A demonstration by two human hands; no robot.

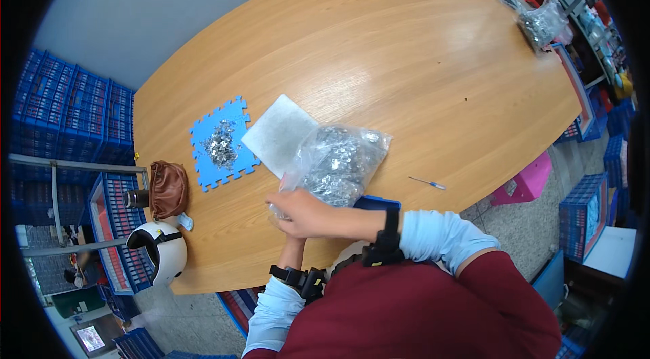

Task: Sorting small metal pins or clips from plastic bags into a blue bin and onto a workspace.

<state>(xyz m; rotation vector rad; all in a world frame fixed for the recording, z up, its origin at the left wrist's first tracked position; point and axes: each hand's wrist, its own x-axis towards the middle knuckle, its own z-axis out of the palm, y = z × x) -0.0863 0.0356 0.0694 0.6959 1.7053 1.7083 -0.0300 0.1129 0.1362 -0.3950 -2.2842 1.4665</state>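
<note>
A clear plastic bag (pixel 338 159) full of small shiny metal pieces rests on the table in front of me. It partly covers a pale grey square sheet (pixel 279 130). My right hand (pixel 305 213) is closed around the gathered plastic at the bag's near left corner. Just below it, my left hand (pixel 288 229) meets the right at the same corner; its fingers are mostly hidden. Left of the sheet, a loose pile of small metal pieces (pixel 221 145) lies on a blue foam mat (pixel 242 115). A blue tray (pixel 379 203) shows partly behind my right forearm.
A thin pen-like tool (pixel 426 183) lies on the wooden table (pixel 420 75) to the right. A brown leather bag (pixel 168 190) and white helmet (pixel 169 255) sit at the left edge. Another filled plastic bag (pixel 542 24) stands far right. Blue crates (pixel 74 105) are stacked at left.
</note>
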